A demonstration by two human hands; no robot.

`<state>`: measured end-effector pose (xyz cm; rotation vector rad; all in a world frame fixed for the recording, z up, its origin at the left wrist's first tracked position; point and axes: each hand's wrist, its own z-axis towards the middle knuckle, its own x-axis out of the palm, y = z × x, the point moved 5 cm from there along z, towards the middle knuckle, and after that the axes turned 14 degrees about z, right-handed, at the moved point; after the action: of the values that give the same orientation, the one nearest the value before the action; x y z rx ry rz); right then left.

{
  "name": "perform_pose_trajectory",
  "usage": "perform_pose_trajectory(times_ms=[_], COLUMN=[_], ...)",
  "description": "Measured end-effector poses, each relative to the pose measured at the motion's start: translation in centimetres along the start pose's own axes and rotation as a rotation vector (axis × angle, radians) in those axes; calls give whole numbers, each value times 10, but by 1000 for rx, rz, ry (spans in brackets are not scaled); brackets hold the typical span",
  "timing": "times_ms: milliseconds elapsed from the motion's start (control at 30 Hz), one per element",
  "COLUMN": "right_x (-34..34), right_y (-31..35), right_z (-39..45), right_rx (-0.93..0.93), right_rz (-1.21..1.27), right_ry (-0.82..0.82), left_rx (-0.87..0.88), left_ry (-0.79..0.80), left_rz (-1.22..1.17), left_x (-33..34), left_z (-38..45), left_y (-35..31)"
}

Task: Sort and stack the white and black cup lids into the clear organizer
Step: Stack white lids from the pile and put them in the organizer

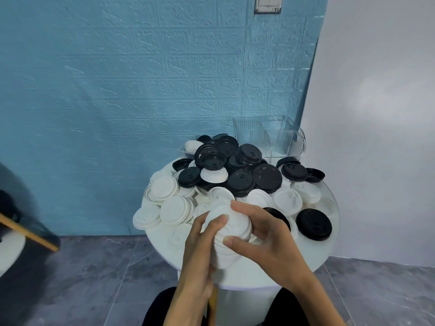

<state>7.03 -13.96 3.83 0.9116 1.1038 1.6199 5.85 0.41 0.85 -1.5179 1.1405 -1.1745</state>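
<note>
White plastic cup lids, stacked (227, 234): gripped between left hand (200, 250) and right hand (263, 234) at bench's (270, 276) six o'clock. Black plastic lids (242, 165) heaped centre. Clear ribbed plastic organizer (270, 137) at one o'clock.

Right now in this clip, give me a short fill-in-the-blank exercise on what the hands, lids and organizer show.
1. Both hands, left hand and right hand, grip a nested stack of lids whose colour is ____.
2. The clear organizer stands at the far side of the round table and holds ____ lids.
3. The black lids are heaped mostly on the ____ side of the pile from the person.

Missing words: white; no; far
</note>
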Motion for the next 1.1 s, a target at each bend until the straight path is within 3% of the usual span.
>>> perform_pose_trajectory(times_ms=[300, 367, 500, 700, 833, 1100], right_x=[-5, -12, -31, -26, -18, -13], right_y=[-10, -10, -23, -57, -68, -68], right_z=[-4, -1, 3, 4, 8, 18], right_rx=[-19, -38, -103, -59, 24, -23], right_rz=[170, 188, -255, -852, -982, -1080], right_ry=[64, -7, -192, -179, -98, -163], left_rx=[5, 10, 12, 22, 32, 60], left_ry=[32, 15, -40, -44, -60, -117], left_rz=[-7, -13, -46, -79, -88, -110], left_x=[0, 0, -4, -10, -16, -29], left_z=[-6, -5, 1, 1, -1, -1], left_y=[-1, -2, -2, -1, -2, -1])
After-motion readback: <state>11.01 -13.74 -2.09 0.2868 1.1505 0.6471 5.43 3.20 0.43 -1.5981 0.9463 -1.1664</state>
